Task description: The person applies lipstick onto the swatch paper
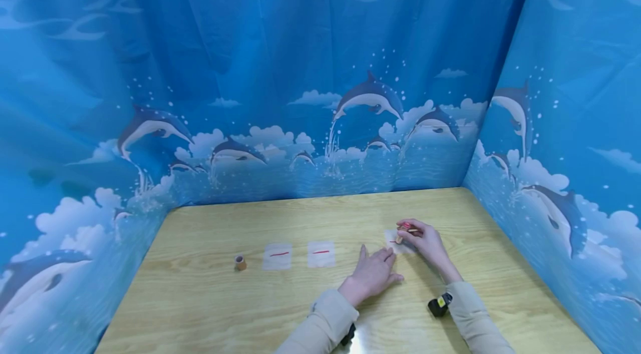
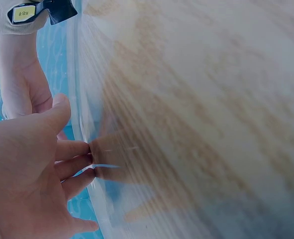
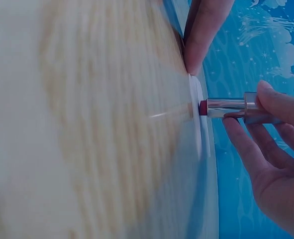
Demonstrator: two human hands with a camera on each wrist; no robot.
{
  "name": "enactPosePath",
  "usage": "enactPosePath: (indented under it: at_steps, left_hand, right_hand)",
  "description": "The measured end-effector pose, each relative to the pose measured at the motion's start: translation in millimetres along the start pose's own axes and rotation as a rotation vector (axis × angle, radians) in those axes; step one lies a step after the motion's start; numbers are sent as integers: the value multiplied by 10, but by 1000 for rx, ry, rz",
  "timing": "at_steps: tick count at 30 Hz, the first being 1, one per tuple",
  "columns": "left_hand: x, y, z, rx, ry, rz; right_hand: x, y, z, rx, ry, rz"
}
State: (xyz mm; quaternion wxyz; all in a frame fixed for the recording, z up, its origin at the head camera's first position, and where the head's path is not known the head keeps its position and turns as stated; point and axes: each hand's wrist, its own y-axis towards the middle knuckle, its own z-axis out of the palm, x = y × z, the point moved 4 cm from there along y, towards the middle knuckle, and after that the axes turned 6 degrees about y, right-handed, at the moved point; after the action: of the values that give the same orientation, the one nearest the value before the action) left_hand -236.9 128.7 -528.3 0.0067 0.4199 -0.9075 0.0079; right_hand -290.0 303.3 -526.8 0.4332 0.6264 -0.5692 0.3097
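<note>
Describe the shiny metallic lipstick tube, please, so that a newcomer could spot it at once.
On the pale wooden table, follow the row of square white sheets to the rightmost one, beside the right hand. That hand holds the shiny lipstick tube. Unlike the short brown cylinder standing left of the row, it shows a red tip.

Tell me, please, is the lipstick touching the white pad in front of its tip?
Touching. The right wrist view shows it: the red end of the lipstick meets the white pad, with no gap visible.
</note>
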Motion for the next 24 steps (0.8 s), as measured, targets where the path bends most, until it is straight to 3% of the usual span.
enactPosePath:
  at_steps: [24]
  left_hand:
    - [6,-18,-19,1,-18,-1]
  right_hand:
    - [-56,-14,-103,-31,14,16]
